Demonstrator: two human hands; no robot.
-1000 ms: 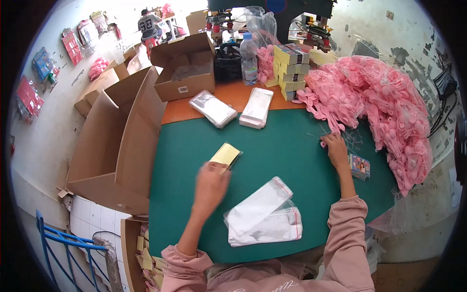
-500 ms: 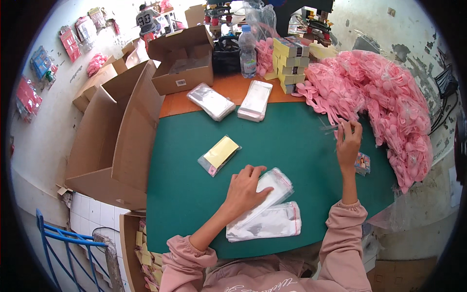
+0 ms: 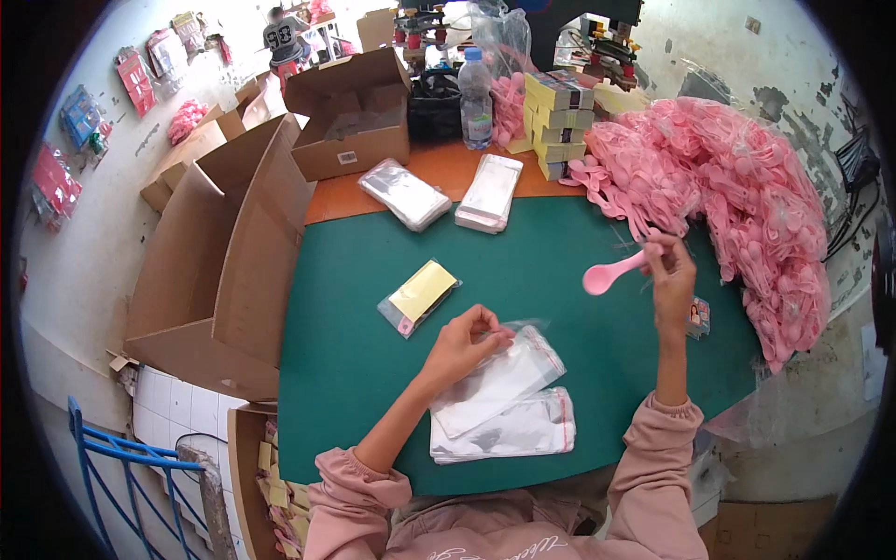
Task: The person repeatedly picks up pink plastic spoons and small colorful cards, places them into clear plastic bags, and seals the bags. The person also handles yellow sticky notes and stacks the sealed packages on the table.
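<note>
My right hand [image 3: 668,275] holds a pink plastic spoon [image 3: 611,273] by its handle, bowl pointing left, above the green mat [image 3: 355,280]. My left hand [image 3: 467,341] pinches the top corner of a clear plastic bag [image 3: 504,378] that lies on a small stack of such bags [image 3: 509,429] near the mat's front edge. A packed bag with a yellow card [image 3: 420,296] lies on the mat to the left of my left hand. A big heap of pink spoons [image 3: 747,201] fills the right side of the table.
Two bundles of clear bags [image 3: 401,193] [image 3: 489,191] lie at the back of the mat. Behind them are an open cardboard box [image 3: 350,121], a water bottle [image 3: 475,98] and stacked yellow boxes [image 3: 558,121]. Large open cartons [image 3: 224,252] stand left. A person [image 3: 280,37] stands far off.
My left hand left the yellow-card packet on the mat and moved to the clear bags, taking hold of the top one. My right hand picked a pink spoon from the heap.
</note>
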